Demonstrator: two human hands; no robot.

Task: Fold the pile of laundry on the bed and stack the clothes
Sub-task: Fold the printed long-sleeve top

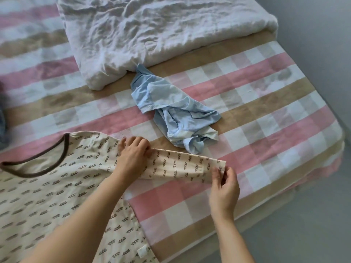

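A cream shirt printed with brown squiggles is spread flat on the near left part of the bed. Its brown-trimmed collar is turned toward the upper left, and its body runs down to the lower edge of the view, so that the long axis is set diagonally from upper left to lower right. A small white tag is seen at the side seam near the bottom. One sleeve is drawn out to the right, its long axis lying nearly left to right and dipping slightly toward the cuff. The sleeve's upper edge is pinched near the shoulder by the curled fingers of the left hand, and the cuff is pinched between thumb and fingers of the right hand, so that the sleeve is stretched between the two. Farther on, a crumpled blue garment is left in the middle of the checked pink, tan and white sheet. Beyond it, touching its far end, a rumpled white duvet is folded across the bed. A dark, blurred item is cut off at the left edge.
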